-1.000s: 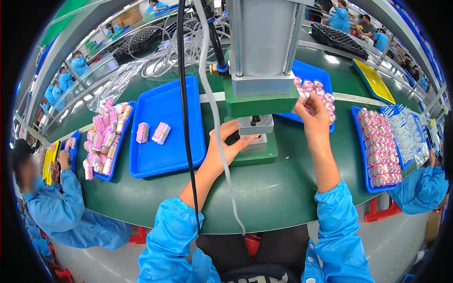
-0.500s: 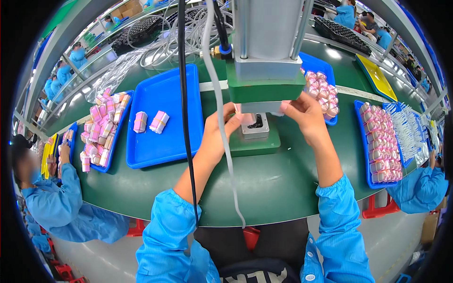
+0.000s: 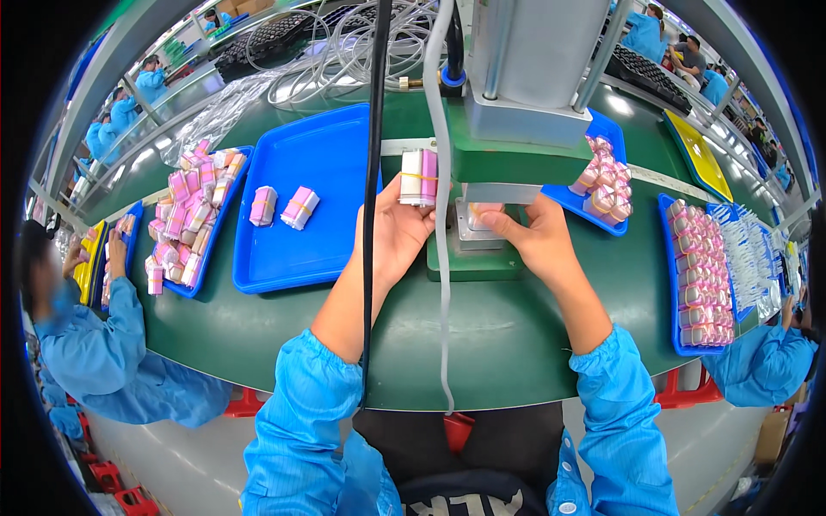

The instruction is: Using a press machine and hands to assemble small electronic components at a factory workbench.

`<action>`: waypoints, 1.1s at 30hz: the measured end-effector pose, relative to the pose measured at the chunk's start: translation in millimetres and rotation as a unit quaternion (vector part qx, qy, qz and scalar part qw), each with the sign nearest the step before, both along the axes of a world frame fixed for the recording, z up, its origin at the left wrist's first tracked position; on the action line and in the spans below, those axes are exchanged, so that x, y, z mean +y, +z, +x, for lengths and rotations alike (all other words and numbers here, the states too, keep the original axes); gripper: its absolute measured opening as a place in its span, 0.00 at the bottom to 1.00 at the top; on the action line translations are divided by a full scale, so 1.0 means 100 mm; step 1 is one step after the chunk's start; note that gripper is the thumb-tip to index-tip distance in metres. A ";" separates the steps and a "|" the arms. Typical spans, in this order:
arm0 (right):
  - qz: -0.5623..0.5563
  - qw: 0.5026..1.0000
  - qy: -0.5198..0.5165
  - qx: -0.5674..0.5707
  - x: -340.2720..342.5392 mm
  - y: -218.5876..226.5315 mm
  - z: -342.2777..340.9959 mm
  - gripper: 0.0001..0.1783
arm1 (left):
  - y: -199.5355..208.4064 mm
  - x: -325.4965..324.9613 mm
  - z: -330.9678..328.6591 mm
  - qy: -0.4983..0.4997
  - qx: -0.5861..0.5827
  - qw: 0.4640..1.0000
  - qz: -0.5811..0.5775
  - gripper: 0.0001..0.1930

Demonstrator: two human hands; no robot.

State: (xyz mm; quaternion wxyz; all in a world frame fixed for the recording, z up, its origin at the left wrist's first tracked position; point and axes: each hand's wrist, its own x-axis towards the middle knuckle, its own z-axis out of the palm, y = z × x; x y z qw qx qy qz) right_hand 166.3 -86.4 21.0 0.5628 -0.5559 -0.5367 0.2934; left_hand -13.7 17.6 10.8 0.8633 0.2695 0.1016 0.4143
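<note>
A small pink-and-white bundle (image 3: pixel 419 176) with a yellow band stands upright in the fingers of my left hand (image 3: pixel 394 232), just left of the press. My left palm faces up, partly hidden by a black cable and a grey hose. My right hand (image 3: pixel 540 236) reaches under the press head (image 3: pixel 499 193), thumb and finger closed together at the metal fixture (image 3: pixel 471 234). Whatever lies between those fingertips is hidden. The fixture sits on a green base (image 3: pixel 477 268).
Left of the press lies a blue tray (image 3: pixel 301 258) with two bundles, beside a heaped tray of bundles (image 3: pixel 191 215). On the right are more filled blue trays (image 3: pixel 678 344) and a yellow tray (image 3: pixel 695 155). A black cable (image 3: pixel 372 258) and grey hose (image 3: pixel 445 327) hang in front. Co-workers sit at both sides.
Both hands held a thin pale piece under the press head. Now my left hand is drawn aside with a banded bundle, and my right fingers are lower, at the fixture. The view has shifted slightly.
</note>
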 end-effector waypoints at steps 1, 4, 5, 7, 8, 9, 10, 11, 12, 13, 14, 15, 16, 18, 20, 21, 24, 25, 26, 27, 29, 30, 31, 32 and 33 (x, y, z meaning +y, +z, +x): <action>-0.015 1.000 -0.001 -0.026 0.00 0.00 0.03 0.19 | -0.04 0.03 -0.02 -0.018 -0.026 0.999 -0.021 0.20; -0.031 0.997 0.006 -0.072 0.00 -0.01 0.10 0.22 | 0.01 0.04 -0.06 -0.051 -0.071 0.995 -0.053 0.20; -0.031 0.996 0.011 -0.083 0.01 -0.02 0.11 0.23 | 0.04 0.04 -0.08 -0.057 -0.081 0.993 -0.059 0.21; -0.012 0.997 0.026 -0.074 0.01 0.00 0.11 0.24 | -0.01 0.08 -0.10 -0.064 -0.096 0.992 -0.040 0.23; -0.002 0.997 0.032 -0.070 0.00 0.01 0.12 0.25 | -0.01 0.09 -0.10 -0.070 -0.105 0.992 -0.031 0.24; -0.008 0.996 0.035 -0.078 0.00 0.00 0.14 0.25 | -0.01 0.10 -0.10 -0.065 -0.096 0.993 -0.036 0.24; -0.014 0.995 0.038 -0.087 0.01 -0.02 0.17 0.25 | -0.01 0.11 -0.11 -0.054 -0.088 0.994 -0.036 0.25; -0.020 0.994 0.041 -0.095 0.01 -0.04 0.19 0.26 | 0.00 0.12 -0.11 -0.043 -0.081 0.995 -0.036 0.25; -0.024 0.995 0.044 -0.089 0.01 -0.05 0.18 0.26 | 0.01 0.13 -0.12 -0.032 -0.073 0.996 -0.037 0.25; -0.029 0.995 0.047 -0.083 0.02 -0.05 0.17 0.26 | 0.00 0.14 -0.13 -0.023 -0.085 0.995 -0.048 0.26; -0.033 0.995 0.050 -0.078 0.02 -0.05 0.17 0.26 | -0.01 0.15 -0.15 -0.015 -0.098 0.993 -0.058 0.27; -0.031 0.995 0.049 -0.075 0.02 -0.04 0.16 0.26 | -0.03 0.17 -0.18 -0.006 -0.110 0.992 -0.068 0.27; -0.030 0.996 0.049 -0.073 0.02 -0.04 0.15 0.25 | -0.12 0.26 -0.22 -0.004 -0.162 0.983 -0.082 0.30; -0.033 0.996 0.046 -0.066 0.01 -0.03 0.15 0.25 | -0.07 0.31 -0.27 0.044 -0.187 0.968 -0.160 0.30; -0.040 0.997 0.046 -0.056 0.00 -0.02 0.15 0.24 | -0.06 0.36 -0.33 0.073 -0.195 0.968 -0.142 0.42; -0.042 0.997 0.051 -0.051 0.00 -0.03 0.16 0.24 | -0.02 0.34 -0.33 0.099 -0.175 0.970 -0.137 0.44; -0.045 0.997 0.058 -0.036 -0.01 -0.01 0.16 0.23 | -0.04 0.40 -0.32 0.139 -0.081 0.982 -0.096 0.47; -0.045 0.997 0.056 -0.030 -0.02 0.01 0.14 0.23 | -0.08 0.44 -0.32 0.146 -0.044 0.985 -0.078 0.48; -0.045 0.997 0.054 -0.024 -0.02 0.02 0.13 0.23 | -0.06 0.38 -0.32 0.128 0.006 0.991 -0.025 0.43; -0.045 0.997 0.053 -0.028 -0.02 0.03 0.12 0.23 | -0.10 0.35 -0.26 0.173 0.080 0.982 -0.006 0.38; -0.048 0.997 0.049 -0.034 -0.03 0.05 0.11 0.22 | -0.13 0.27 -0.18 0.221 0.209 0.948 0.094 0.30; -0.043 0.997 0.051 -0.042 -0.03 0.04 0.12 0.22 | -0.12 0.22 -0.17 0.223 0.263 0.922 0.174 0.27; -0.039 0.997 0.053 -0.050 -0.02 0.03 0.13 0.23 | -0.10 0.18 -0.15 0.223 0.314 0.887 0.253 0.24; -0.037 0.996 0.054 -0.059 -0.02 0.02 0.14 0.23 | -0.08 0.13 -0.10 0.183 0.391 0.843 0.321 0.25; -0.041 0.996 0.049 -0.057 -0.03 0.02 0.14 0.23 | -0.07 0.07 -0.07 0.153 0.419 0.811 0.379 0.25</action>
